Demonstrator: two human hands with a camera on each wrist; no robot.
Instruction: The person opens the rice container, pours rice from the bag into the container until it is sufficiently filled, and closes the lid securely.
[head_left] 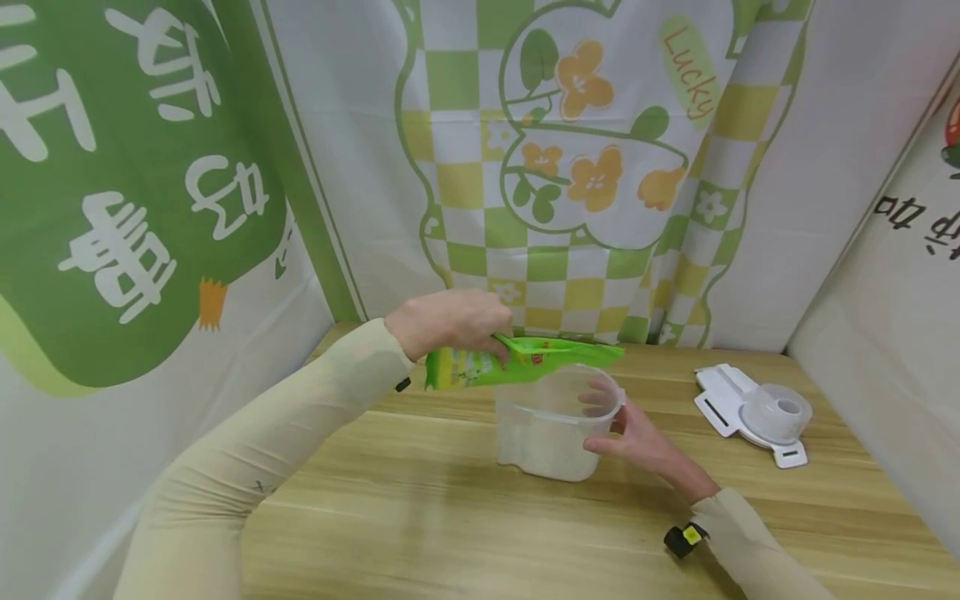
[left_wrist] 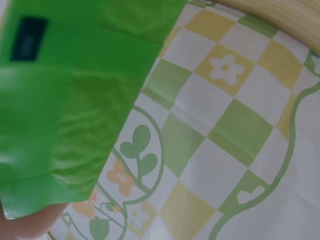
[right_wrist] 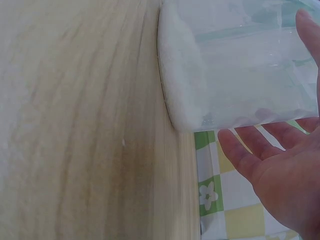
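My left hand [head_left: 457, 321] grips a bright green plastic bag [head_left: 555, 354] from above. The bag lies nearly level over a clear plastic container [head_left: 536, 425], its right end reaching past the rim. In the left wrist view the bag [left_wrist: 85, 100] fills the upper left, with part of a finger below it. White, fine-looking contents [right_wrist: 182, 75] cover the container's bottom in the right wrist view. My right hand [head_left: 637, 442] holds the container's right end, thumb in front and fingers behind. The bag's mouth and any flow from it cannot be made out.
A white plastic lid-like piece [head_left: 727, 392] with a clear round cup [head_left: 777, 412] on it lies at the right of the wooden table [head_left: 375, 517]. Printed cloth [head_left: 465, 167] hangs behind the table, and fabric walls stand at both sides.
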